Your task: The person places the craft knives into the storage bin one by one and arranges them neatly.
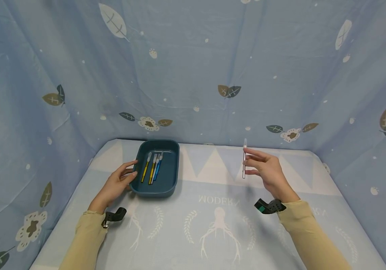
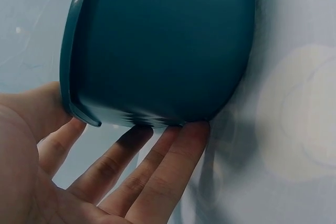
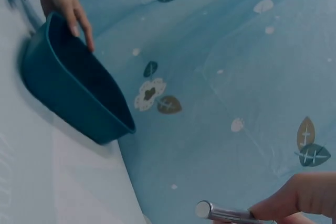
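Note:
My left hand (image 1: 113,186) is at the near left side of a dark teal plastic box (image 1: 168,170). In the left wrist view, its fairly straight fingers (image 2: 170,179) touch the box's outer wall, with the thumb beside the rim. Several slim pen-like tools (image 1: 152,169) with yellow, blue and silver handles and pale, clear-looking tips lie inside the box. Off to the right, my right hand (image 1: 269,170) pinches a slim silver pen-like tool (image 1: 244,173) between thumb and fingers. It stands nearly upright above the table, clear tip up; its flat silver end (image 3: 203,209) shows in the right wrist view.
The table is covered by a pale blue and white patterned cloth (image 1: 220,228). Blue curtains (image 1: 193,67) with leaf and flower prints enclose the back and both sides. Dark camera straps (image 1: 269,206) sit on both wrists.

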The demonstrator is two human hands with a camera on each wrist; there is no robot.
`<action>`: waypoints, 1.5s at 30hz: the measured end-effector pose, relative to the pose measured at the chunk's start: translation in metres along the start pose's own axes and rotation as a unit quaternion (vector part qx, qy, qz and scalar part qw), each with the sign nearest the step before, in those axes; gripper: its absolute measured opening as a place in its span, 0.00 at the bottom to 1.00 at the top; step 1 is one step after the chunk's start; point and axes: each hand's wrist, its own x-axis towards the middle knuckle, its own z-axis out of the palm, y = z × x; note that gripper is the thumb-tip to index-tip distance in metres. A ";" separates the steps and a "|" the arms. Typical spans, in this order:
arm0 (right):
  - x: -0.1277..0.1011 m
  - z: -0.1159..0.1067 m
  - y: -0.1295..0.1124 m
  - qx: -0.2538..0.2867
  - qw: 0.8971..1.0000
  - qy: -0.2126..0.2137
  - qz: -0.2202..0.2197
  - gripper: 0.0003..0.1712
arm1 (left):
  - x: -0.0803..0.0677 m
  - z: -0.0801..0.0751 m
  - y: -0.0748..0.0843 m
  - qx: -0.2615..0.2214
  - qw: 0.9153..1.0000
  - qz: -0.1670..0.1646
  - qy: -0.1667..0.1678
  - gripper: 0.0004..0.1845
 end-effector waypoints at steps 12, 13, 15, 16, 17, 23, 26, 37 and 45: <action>-0.004 0.012 -0.013 0.018 0.999 -0.022 -0.027 0.30 | 0.000 0.000 0.002 -0.006 1.000 -0.001 -0.001 0.35; -0.004 0.013 -0.014 0.020 0.999 -0.024 -0.027 0.30 | 0.000 0.000 0.001 -0.007 1.000 -0.001 -0.001 0.35; -0.005 0.016 -0.016 0.026 0.999 -0.029 -0.028 0.30 | -0.001 0.000 0.001 -0.008 1.000 -0.003 0.000 0.35; -0.005 0.018 -0.017 0.029 0.999 -0.030 -0.028 0.30 | -0.001 0.000 0.001 -0.008 1.000 -0.003 0.000 0.35; -0.006 0.019 -0.019 0.032 0.999 -0.032 -0.028 0.30 | -0.001 0.000 0.001 -0.007 1.000 -0.003 0.001 0.35; -0.008 0.027 -0.024 0.059 0.997 -0.046 -0.024 0.30 | 0.000 0.000 0.001 -0.008 1.000 -0.004 0.001 0.35; -0.008 0.032 -0.026 0.074 0.996 -0.054 -0.021 0.31 | -0.001 0.000 0.001 -0.008 1.000 -0.003 0.001 0.34; -0.005 0.055 -0.034 0.112 0.991 -0.074 -0.013 0.31 | 0.000 0.001 0.001 -0.010 1.000 -0.003 0.001 0.35; -0.001 0.075 -0.038 0.121 0.989 -0.081 -0.014 0.30 | 0.000 0.002 0.002 -0.002 1.000 -0.006 0.004 0.34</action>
